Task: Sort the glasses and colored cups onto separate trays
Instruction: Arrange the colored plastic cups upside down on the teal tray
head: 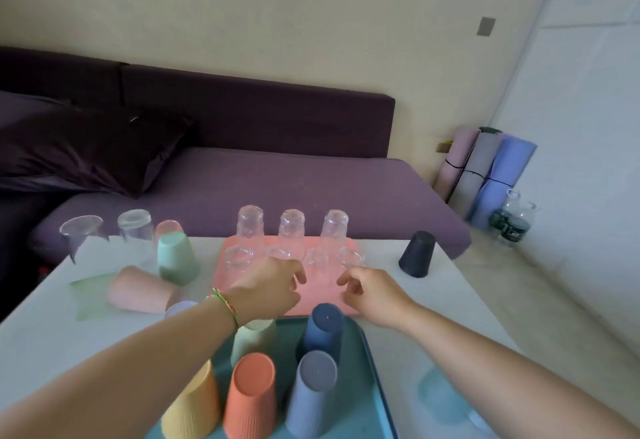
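A pink tray point(325, 294) in the middle of the table holds several clear glasses in two rows. My left hand point(273, 286) is over its near row, fingers curled against a glass point(277, 253) whose lower part it hides. My right hand point(370, 294) hovers loosely curled just below another glass point(349, 257), gripping nothing I can see. Close to me, a teal tray point(372, 366) carries upturned cups: orange point(251, 393), yellow point(194, 404), grey-blue point(311, 392), dark blue point(323, 329), light green point(251, 338).
On the table's left stand two glasses point(81, 232) point(135, 230), a green cup point(176, 258), a pink cup behind it point(168, 227) and a pink cup lying on its side point(138, 289). A dark cup point(417, 254) stands at the right. A purple sofa point(277, 178) lies beyond.
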